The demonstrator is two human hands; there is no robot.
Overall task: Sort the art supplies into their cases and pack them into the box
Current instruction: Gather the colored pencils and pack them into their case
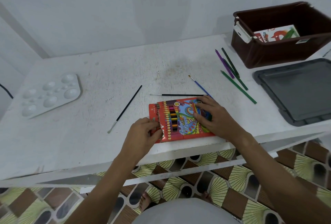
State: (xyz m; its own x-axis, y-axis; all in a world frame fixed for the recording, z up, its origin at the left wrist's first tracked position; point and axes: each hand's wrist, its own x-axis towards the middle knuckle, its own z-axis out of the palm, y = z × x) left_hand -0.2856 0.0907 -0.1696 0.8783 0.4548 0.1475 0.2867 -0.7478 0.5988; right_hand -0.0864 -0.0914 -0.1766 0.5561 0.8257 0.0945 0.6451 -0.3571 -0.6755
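Note:
A red colour pencil case lies flat near the table's front edge, its window showing several pencils. My right hand presses down on the case's right end with straight fingers. My left hand pinches the flap at the case's left end. Loose coloured pencils, purple and green, lie to the right beyond the case. A blue-handled brush, a black brush and another black brush lie around the case. The brown box stands at the back right with a pastels pack inside.
A white paint palette sits at the left of the white table. The box's dark grey lid lies at the right edge, in front of the box. Patterned floor tiles show below the table's front edge.

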